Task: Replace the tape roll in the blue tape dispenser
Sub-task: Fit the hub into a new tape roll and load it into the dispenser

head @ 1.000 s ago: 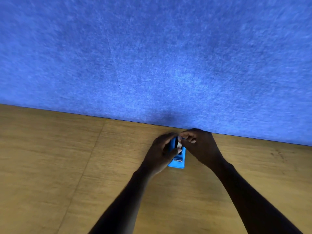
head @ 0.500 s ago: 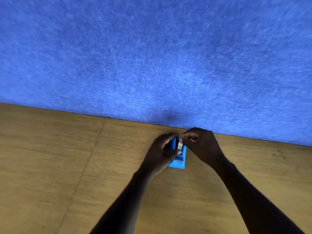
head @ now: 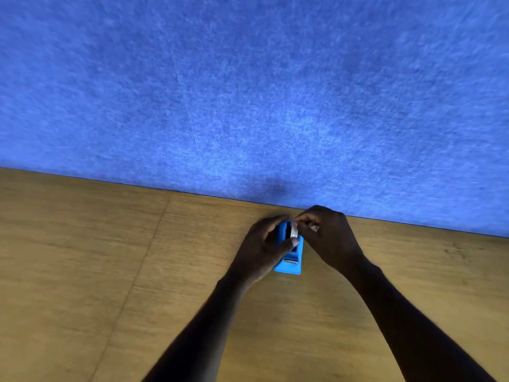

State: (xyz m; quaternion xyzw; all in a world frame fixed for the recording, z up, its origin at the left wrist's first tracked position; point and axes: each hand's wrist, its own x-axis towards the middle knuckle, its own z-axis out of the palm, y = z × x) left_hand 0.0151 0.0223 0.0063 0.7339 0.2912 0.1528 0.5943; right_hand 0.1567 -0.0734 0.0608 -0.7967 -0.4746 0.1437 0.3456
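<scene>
Blue tape dispenser (head: 287, 267) sits low and just right of centre in the frame, on the wooden counter (head: 82, 257), near the foot of the blue felt panel. From the left, your left hand (head: 261, 244) is curled around the dispenser's left side, thumb across its top, steadying it. Over the last second the pale tape roll (head: 294, 232) has shown more clearly above the slot, tilted toward the right, while the dispenser itself has barely moved. Your right hand (head: 327, 235) pinches the roll's upper edge with closed fingertips. Whether the roll is going in or coming out cannot be told, so I judge the swap mid-step. Beyond, the felt panel (head: 248, 78) fills the upper frame; nothing else shows on the counter.
</scene>
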